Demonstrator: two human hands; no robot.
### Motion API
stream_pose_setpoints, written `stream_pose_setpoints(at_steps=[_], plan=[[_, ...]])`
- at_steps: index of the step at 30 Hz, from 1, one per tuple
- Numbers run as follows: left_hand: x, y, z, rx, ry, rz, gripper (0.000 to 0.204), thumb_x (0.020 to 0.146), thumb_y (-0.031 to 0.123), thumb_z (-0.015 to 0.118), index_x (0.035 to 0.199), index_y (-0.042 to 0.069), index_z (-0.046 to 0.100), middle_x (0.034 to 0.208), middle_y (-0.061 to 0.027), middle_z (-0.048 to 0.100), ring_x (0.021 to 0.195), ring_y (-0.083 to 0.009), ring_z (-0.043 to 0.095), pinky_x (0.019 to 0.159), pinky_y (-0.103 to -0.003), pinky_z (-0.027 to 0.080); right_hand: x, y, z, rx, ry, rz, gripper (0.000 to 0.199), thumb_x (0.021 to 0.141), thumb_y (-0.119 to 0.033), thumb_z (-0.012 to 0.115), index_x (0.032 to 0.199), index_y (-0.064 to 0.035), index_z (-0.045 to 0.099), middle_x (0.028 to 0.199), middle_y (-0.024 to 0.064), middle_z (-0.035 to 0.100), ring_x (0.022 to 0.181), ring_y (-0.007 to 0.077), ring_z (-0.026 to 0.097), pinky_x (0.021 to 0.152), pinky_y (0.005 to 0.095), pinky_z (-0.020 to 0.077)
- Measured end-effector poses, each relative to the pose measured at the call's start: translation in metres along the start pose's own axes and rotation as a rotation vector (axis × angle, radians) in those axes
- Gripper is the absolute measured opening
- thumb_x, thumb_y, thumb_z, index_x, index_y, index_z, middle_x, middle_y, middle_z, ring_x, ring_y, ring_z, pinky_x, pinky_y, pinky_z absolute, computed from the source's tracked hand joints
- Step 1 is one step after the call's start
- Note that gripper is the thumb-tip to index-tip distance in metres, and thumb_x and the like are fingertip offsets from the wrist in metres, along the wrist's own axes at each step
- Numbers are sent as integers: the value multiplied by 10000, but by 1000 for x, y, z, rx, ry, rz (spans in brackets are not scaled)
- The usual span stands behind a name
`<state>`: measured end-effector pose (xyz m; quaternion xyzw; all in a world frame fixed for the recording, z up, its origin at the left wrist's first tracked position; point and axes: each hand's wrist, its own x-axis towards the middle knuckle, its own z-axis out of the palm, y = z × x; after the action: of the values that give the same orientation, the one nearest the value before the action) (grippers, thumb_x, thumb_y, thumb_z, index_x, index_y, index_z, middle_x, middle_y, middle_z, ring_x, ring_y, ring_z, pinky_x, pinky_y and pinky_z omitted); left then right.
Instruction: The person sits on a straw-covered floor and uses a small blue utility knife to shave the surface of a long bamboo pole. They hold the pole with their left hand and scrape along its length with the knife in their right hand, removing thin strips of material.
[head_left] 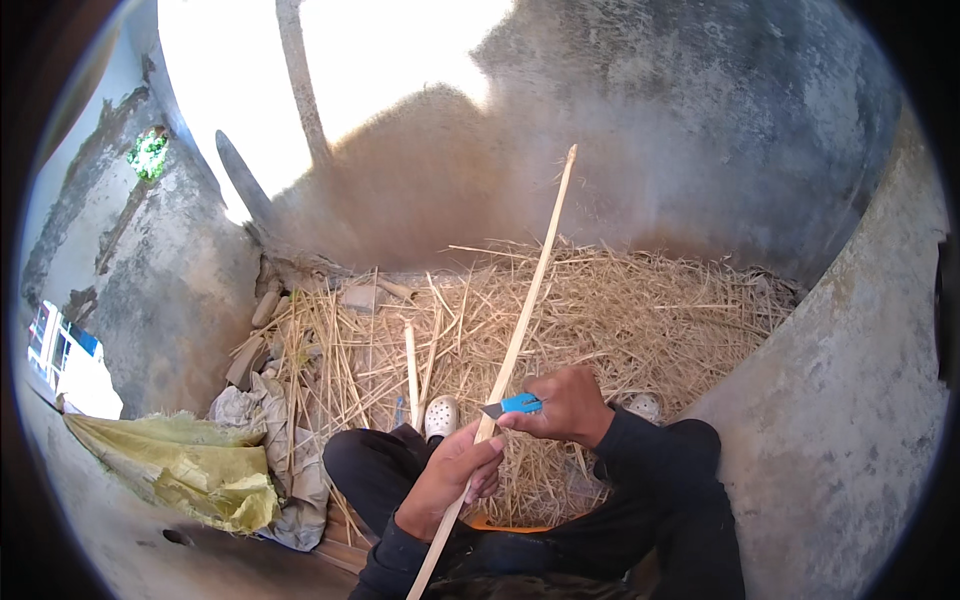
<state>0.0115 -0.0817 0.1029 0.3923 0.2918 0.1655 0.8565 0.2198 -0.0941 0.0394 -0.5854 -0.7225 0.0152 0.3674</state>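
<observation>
Whittling looks to be the step in hand — the left hand (pixel 455 478) is clamped on a long bamboo strip (pixel 520 330), and the right hand's (pixel 565 405) grip is closed on a blue knife (pixel 515 405) at the strip. Straw (pixel 640 310) lies beyond the strip — no containers show.

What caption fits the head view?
Left hand holds a long stick; right hand presses a blue knife on it.

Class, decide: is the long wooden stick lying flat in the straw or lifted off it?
Lifted. The left hand grips the stick, which slants upward over the straw.
</observation>
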Motion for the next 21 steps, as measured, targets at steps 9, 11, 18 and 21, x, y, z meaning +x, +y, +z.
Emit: stream_pose_setpoints(at_steps=[9, 11, 18, 21], plan=[[-15, -7, -6, 122, 1, -27, 175, 996, 163, 527, 1106, 44, 463, 550, 49, 416, 412, -48, 379, 444, -195, 346, 4, 14, 5, -19, 31, 44, 812, 818, -814, 403, 505, -84, 573, 406, 84, 481, 367, 244, 527, 381, 395, 399], [-19, -7, -7, 136, -10, -31, 186, 994, 167, 532, 1105, 38, 456, 549, 45, 416, 414, -49, 379, 447, -196, 349, 9, 22, 5, -48, 93, 50, 815, 823, -813, 394, 505, -84, 574, 404, 73, 474, 362, 240, 514, 376, 385, 388], [-38, -19, -8, 130, -46, -85, 216, 992, 175, 539, 1124, 31, 445, 554, 47, 397, 413, -49, 367, 456, -197, 349, 17, 76, -7, -41, 129, 193, 799, 837, -795, 400, 509, -88, 577, 416, 66, 477, 378, 228, 516, 405, 387, 404], [-47, -18, -12, 42, -20, -68, 217, 995, 173, 532, 1131, 32, 439, 553, 48, 394, 412, -45, 366, 461, -193, 344, 8, 28, 13, 36, 92, 42, 787, 820, -802, 419, 515, -96, 584, 423, 70, 483, 384, 238, 524, 411, 390, 410]])
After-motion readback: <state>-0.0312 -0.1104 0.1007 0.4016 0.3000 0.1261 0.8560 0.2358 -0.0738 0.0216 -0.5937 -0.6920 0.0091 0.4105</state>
